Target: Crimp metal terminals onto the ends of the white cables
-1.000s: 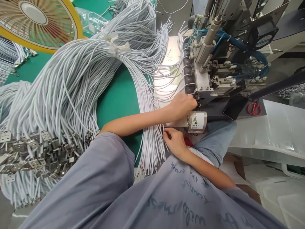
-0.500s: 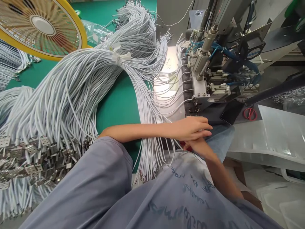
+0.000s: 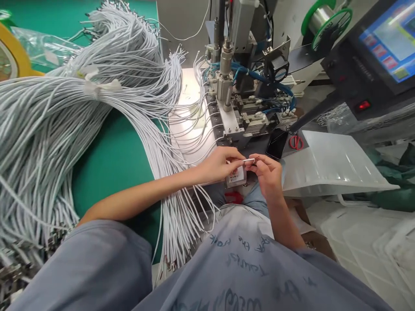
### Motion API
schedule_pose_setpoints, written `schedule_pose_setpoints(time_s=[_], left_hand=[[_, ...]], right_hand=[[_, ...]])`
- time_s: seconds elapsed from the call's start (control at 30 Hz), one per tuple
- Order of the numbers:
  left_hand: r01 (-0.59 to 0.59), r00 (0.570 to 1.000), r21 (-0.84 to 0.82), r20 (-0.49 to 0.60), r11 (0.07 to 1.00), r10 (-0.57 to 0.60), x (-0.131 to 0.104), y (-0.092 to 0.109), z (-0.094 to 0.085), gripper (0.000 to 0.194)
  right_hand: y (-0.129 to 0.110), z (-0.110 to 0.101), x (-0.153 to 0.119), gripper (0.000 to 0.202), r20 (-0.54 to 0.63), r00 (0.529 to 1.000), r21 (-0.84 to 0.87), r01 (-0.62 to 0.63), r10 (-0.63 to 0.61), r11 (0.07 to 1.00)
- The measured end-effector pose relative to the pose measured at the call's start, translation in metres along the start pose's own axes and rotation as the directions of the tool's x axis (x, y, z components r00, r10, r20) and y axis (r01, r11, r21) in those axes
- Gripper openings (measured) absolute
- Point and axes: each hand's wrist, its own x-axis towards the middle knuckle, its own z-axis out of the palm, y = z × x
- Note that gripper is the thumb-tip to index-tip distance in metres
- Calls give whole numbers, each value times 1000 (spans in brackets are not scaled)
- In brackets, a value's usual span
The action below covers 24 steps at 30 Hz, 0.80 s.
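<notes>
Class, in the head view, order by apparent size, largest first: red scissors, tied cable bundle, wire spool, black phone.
1. Tied cable bundle
2. Wire spool
3. Black phone
4. Red scissors

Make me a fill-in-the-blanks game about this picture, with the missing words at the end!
1. The left hand pinches a thin ____ cable, and the right hand is beside it.
2. The bare part of the tabletop is ____.
3. The scissors have ____ handles.
4. The lit screen is in the picture's top ____ corner.

Missing words: white; green; red; right.
</notes>
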Motion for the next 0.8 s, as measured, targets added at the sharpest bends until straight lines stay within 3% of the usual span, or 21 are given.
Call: schedule_pose_setpoints(time_s=[0.1,0.2,0.4,0.53,0.8], left_hand=[[-19,1000,52,-13,998,19,1,4,-4,20],[-51,999,92,7,994,51,1,3,-4,19],[-53,998,0,31,999,53,2,-3,-4,16],[-102,991,44,87,994,98,2,-4,-6,19],[-141,990,107,-11,984,143,0,-3,-1,16]], right_hand=[[1,8,1,18,-62,998,-38,2,-4,999],[3,10,4,13,-72,993,-81,86,-92,993],[-3,1,8,18,81,995,-148,73,-61,986],[-13,-6,13,15,146,987,-225,101,-69,969],[3,13,3,20,-57,987,-185,134,-147,973]])
